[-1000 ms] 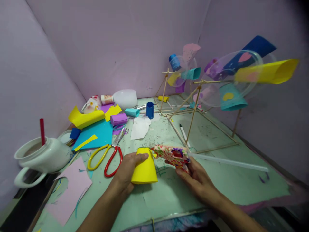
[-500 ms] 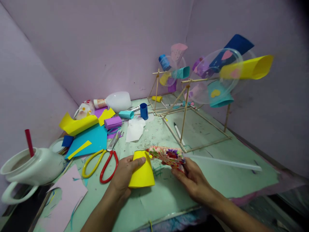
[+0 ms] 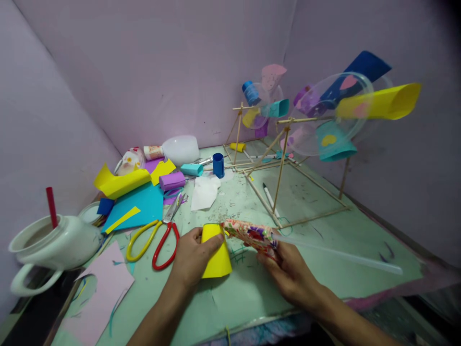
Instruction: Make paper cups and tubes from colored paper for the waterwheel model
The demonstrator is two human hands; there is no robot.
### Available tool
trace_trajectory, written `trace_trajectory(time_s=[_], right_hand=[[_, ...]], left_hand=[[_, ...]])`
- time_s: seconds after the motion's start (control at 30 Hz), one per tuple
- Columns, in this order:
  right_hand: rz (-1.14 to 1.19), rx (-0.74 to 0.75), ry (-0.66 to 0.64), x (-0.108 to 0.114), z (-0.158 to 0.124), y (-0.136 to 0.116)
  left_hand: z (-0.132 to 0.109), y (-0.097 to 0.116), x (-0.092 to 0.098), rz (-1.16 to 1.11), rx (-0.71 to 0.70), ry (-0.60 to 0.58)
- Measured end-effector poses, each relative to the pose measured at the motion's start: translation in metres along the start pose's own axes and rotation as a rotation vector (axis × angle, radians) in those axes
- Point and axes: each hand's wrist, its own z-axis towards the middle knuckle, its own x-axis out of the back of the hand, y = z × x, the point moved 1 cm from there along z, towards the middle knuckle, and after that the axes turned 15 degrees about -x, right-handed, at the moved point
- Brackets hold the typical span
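My left hand (image 3: 192, 257) is closed on a curled piece of yellow paper (image 3: 218, 262), its thumb lying along the right edge. My right hand (image 3: 290, 269) grips a hot glue gun (image 3: 250, 234) with a flower-patterned body. The gun's tip is at the upper right edge of the yellow paper; whether it touches is too small to tell. From the back of the gun a long, clear glue stick (image 3: 345, 257) sticks out to the right. Scissors (image 3: 163, 235) with one yellow and one red handle lie open to the left of my left hand.
Two stick frames with clear discs and paper cups (image 3: 378, 103) stand at right and back. Around the left lie blue card (image 3: 140, 206), pink paper (image 3: 103, 288) and a white mug-like pot (image 3: 54, 247). A blue paper tube (image 3: 218, 166), purple roll (image 3: 172, 181) and pen (image 3: 270, 199) are further back.
The yellow paper has turned in my left hand and shows a narrower face. The glue gun stays at its edge. The whole view has shifted slightly, with things appearing further right.
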Motion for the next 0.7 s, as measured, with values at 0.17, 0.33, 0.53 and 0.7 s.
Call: trace_trajectory(time_s=[0.17,0.33,0.53,0.7], right_hand=[[0.009,0.002,-0.012,-0.0015,-0.0007,0.0044],[-0.053,0.018,0.017,-0.0032,-0.0010,0.0070],[-0.041,0.009,0.002,-0.0023,-0.0023,0.0027],[0.002,-0.012,-0.004,-0.0008,-0.0023,0.0029]], left_hand=[[0.0011,-0.0014,0.0011,0.093,-0.003,-0.011],[0.0028,-0.0064,0.0002,0.133,-0.034,-0.035],[0.0015,-0.0055,-0.0005,0.149,-0.029,-0.016],[0.0019,-0.0029,-0.0004,0.052,0.004,-0.020]])
